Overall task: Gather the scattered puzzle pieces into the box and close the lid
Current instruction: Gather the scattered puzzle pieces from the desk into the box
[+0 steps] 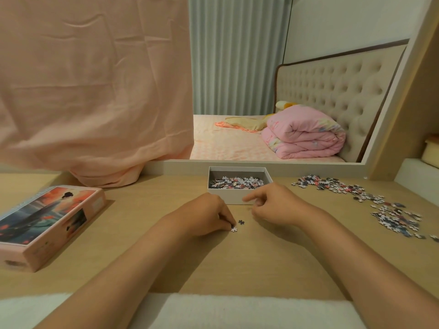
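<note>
- Wooden surface (166, 257); open box (240, 197) of pieces at back centre; lid (47, 219) left; scattered pieces (392, 214) right.
- Left hand (209, 214) pinches a white piece (234, 229); right hand (273, 205) half-curled, contents unclear.
- Mirror (237, 67) behind shows a bed (225, 143).

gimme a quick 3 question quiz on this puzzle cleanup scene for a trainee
1. True or false: the lid sits on the box.
2. The big scatter of loose pieces lies: A) left of the box, B) right of the box, C) on the lid.
3. Which hand pinches the white piece on the desk?
Key: 1 false; 2 B; 3 the left hand.
</note>
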{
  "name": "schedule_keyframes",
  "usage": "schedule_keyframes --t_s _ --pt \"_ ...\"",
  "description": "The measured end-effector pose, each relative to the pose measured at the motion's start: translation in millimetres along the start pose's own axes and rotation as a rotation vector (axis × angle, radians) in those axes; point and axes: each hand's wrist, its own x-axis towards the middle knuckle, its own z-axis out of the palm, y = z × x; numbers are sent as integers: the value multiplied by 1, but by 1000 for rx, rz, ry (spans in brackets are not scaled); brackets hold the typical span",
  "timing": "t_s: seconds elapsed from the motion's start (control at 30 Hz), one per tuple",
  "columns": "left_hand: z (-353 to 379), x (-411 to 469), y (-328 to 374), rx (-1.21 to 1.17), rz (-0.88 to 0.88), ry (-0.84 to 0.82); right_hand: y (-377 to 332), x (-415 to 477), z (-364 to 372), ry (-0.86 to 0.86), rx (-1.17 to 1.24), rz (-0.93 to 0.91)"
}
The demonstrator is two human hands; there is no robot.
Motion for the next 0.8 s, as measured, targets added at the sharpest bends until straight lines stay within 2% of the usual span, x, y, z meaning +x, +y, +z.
schedule_keyframes --t_s 0.1,0.2,0.57,0.7,0.8 --pt "1 0 -2 -39 -28 17 -5 2 12 -101 -146 -33" --pt "1 -1 -6 -114 -83 11 -10 3 19 -133 -277 -88" --pt "-6 -1 -11 -147 -128 42 -8 3 17 -109 -160 -72" --pt "-11 0 -21 -191 -167 168 -17 0 21 -168 -74 -103" --pt "-12 1 -27 -200 -204 297 -19 -1 27 -211 -194 -146"
